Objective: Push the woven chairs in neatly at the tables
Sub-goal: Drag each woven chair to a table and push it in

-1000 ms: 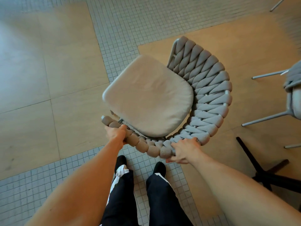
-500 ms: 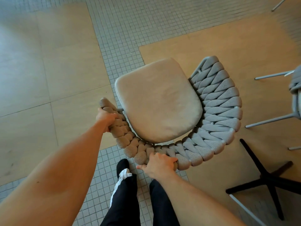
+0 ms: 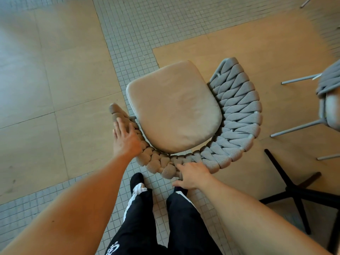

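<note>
The left hand (image 3: 126, 139) lay flat on the left arm of the woven chair (image 3: 237, 115), fingers straight and slightly spread. The chair stood on the floor directly ahead. The right hand (image 3: 193, 174) gripped its back rim, fingers curled over. A black table base (image 3: 298, 194) stood rightward.

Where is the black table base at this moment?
In the head view, the black table base stands at the lower right on the wooden floor, right of the right hand and below the woven chair's backrest.
</note>
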`<control>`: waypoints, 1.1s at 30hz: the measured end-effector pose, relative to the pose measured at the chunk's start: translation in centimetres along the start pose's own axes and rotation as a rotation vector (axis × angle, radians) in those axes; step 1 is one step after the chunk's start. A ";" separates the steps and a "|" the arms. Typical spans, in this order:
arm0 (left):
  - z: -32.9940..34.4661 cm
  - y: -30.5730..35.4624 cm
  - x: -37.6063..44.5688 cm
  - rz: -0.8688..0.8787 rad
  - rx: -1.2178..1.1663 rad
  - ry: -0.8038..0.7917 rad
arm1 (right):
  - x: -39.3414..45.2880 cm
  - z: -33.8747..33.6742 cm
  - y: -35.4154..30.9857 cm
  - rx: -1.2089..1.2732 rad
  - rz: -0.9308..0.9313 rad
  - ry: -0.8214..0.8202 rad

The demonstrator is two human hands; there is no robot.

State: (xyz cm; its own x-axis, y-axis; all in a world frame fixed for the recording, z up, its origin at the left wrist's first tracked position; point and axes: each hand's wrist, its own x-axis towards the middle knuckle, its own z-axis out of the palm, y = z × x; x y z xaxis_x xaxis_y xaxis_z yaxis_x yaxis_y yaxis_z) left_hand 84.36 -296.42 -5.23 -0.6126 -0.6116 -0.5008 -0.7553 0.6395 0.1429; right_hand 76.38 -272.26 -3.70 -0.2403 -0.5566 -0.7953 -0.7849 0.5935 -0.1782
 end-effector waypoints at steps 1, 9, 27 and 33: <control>0.8 0.3 -1.0 0.073 0.089 -0.010 | -0.4 0.1 0.7 -0.021 -0.016 0.008; 5.1 6.9 -9.5 0.354 0.306 -0.201 | -2.5 -0.8 9.5 -0.186 0.024 0.021; 7.8 10.6 -10.2 0.345 0.380 -0.163 | -2.8 -2.9 17.4 -0.498 0.061 0.005; 6.6 7.2 -9.7 0.382 0.439 -0.169 | -3.2 -1.4 13.6 -0.412 0.086 0.000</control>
State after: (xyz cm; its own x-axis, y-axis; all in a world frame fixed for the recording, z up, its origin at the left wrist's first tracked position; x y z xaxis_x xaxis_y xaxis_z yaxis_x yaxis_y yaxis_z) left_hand 86.39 -282.78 -4.91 -0.7491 -0.2410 -0.6170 -0.3005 0.9538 -0.0077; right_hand 65.73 -263.21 -2.74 -0.3154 -0.5152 -0.7969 -0.9246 0.3558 0.1359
